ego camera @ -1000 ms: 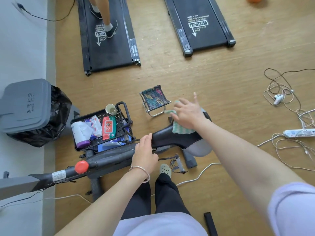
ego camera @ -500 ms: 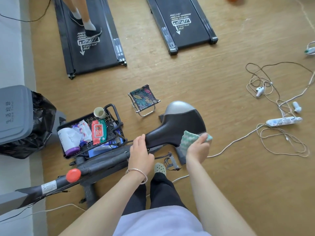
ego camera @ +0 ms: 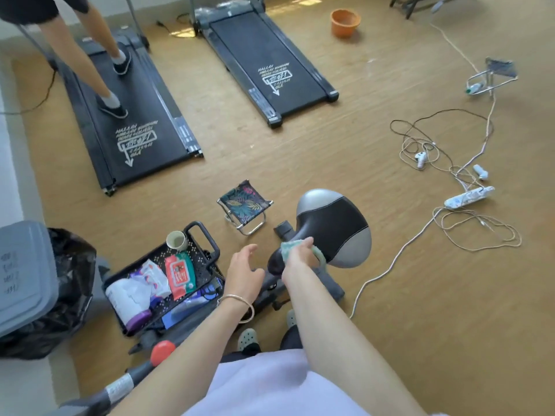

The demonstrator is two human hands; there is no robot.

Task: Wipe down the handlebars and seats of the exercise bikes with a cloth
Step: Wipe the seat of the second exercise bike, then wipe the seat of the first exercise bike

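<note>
Seat [ego camera: 333, 226] of the exercise bike, black with grey ends, stands just ahead of the person. The right hand [ego camera: 300, 255] grips a green cloth [ego camera: 290, 246] and presses it against the seat's narrow nose. The left hand [ego camera: 244, 271] hovers beside it, fingers loosely spread, holding nothing. Seat wiping looks underway; the handlebars, out of view, probably remain. A black supply basket [ego camera: 213, 246] sits to the left.

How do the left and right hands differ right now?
The right hand grips the green cloth against the nose of the bike seat; the left hand is open, fingers spread, holding nothing. The left hand's wrist wears a bangle; the right hand's wrist is bare. Both reach out over the bike.
</note>
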